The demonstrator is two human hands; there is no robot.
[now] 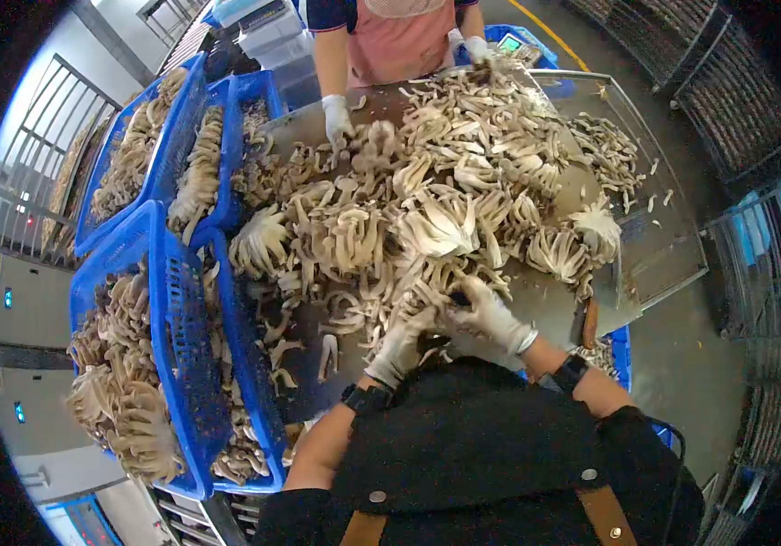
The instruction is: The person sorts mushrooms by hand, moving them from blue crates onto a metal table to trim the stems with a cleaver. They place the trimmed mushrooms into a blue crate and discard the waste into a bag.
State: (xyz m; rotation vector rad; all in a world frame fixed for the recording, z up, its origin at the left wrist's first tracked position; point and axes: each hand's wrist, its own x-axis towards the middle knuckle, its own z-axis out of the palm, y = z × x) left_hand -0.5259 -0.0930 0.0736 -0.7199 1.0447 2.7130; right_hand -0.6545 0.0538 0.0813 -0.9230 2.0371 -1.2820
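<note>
My left hand [401,346], in a white glove, is closed at the near edge of a large heap of pale, long-stemmed mushrooms [345,238]. Close beside it, my right hand [490,320], also gloved, has its fingers curled. Between the two hands is a mushroom cluster [427,293], partly covered by the fingers. Fanned clusters and loose stems lie around them on the metal table [536,305]. To the right of my right hand, a brown wooden handle [589,323] rests near the table's edge.
Blue crates [165,300] filled with mushrooms stand along the left side. Across the table a person in a pink apron [399,41] has gloved hands at the heap. A metal tray [659,259] lies at the right, with racks [736,109] beyond it.
</note>
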